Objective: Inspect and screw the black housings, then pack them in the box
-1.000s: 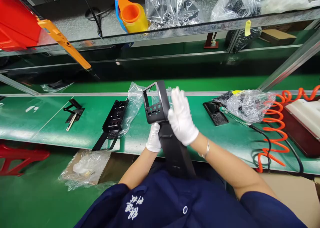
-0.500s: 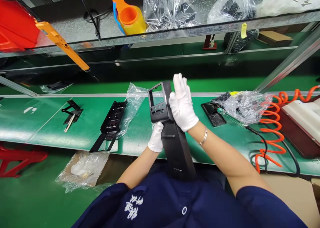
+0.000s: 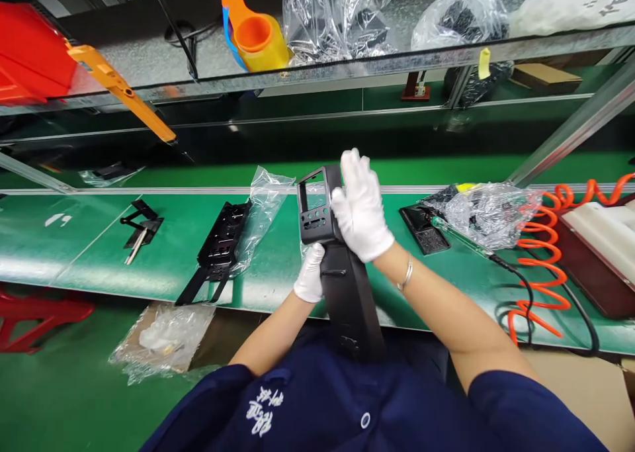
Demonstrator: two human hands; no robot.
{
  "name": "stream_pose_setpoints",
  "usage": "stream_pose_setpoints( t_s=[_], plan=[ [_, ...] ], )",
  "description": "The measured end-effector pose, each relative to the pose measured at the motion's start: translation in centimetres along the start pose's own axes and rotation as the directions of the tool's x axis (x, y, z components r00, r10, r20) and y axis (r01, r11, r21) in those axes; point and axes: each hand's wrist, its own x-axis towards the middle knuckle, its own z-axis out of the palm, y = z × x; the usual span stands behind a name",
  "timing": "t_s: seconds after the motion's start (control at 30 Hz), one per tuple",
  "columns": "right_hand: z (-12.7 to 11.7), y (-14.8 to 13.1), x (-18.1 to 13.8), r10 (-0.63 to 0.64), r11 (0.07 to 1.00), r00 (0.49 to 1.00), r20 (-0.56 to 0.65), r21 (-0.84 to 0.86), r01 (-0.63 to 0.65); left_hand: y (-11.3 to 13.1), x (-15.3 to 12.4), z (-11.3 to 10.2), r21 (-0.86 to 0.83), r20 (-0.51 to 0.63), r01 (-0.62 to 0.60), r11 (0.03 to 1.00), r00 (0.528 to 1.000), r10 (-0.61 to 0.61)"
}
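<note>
A long black plastic housing [image 3: 347, 293] stands on end against my body, its upper end a frame with a rectangular window. My left hand [image 3: 310, 274], in a white glove, is wrapped round the housing's left edge about halfway up. My right hand [image 3: 361, 207], also gloved, lies flat with fingers stretched against the right side of the framed top. Another black plastic part [image 3: 218, 247] lies on the green bench to the left, half out of a clear bag [image 3: 265, 204].
A small black bracket [image 3: 139, 227] lies far left on the green bench [image 3: 89, 253]. To the right are a flat black piece [image 3: 425, 228], a crumpled clear bag [image 3: 491, 210], a screwdriver with black cable, an orange coiled hose [image 3: 546, 260]. A bagged item [image 3: 163, 336] lies below.
My right hand slid up along the housing's top and has come slightly down again, staying flat on it. The left hand keeps its grip.
</note>
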Motion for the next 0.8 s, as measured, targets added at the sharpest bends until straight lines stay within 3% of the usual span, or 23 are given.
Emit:
stream_pose_setpoints(
  t_s=[0.07,0.17,0.27,0.33,0.4,0.47,0.6,0.8],
  plan=[
    [-0.6,1.6,2.2,0.068,0.997,0.997,-0.045,0.042,-0.066,-0.2,0.6,0.1,0.006,-0.026,0.096,0.995,0.995,-0.096],
    [-1.6,3.5,1.9,0.168,0.932,0.986,-0.015,0.329,-0.154,0.5,1.9,0.0,-0.037,-0.066,0.067,0.997,0.995,-0.069],
    [-2.1,4.3,-2.8,0.287,0.692,0.938,0.192,0.635,-0.342,2.2,2.9,-0.1,-0.111,-0.070,-0.022,0.994,0.997,0.014],
    [-2.0,4.1,-6.3,0.211,0.630,0.891,0.402,0.641,-0.438,3.3,3.3,0.0,-0.136,-0.049,-0.044,0.990,0.998,0.038],
    [-1.7,3.3,-9.0,0.108,0.637,0.830,0.547,0.603,-0.480,3.9,3.8,0.3,-0.139,-0.031,-0.042,0.989,0.999,0.038],
    [-1.4,2.1,-10.6,0.049,0.670,0.803,0.593,0.577,-0.467,4.2,4.1,0.8,-0.136,0.000,-0.028,0.990,1.000,0.028],
    [-1.1,0.4,-11.7,0.041,0.761,0.858,0.511,0.541,-0.359,4.4,4.5,1.9,-0.147,0.084,-0.021,0.989,0.996,0.034],
    [-1.9,0.4,-12.0,-0.023,0.841,0.933,0.360,0.512,-0.176,5.0,4.5,3.1,-0.172,0.137,-0.061,0.983,0.987,0.085]
  ],
)
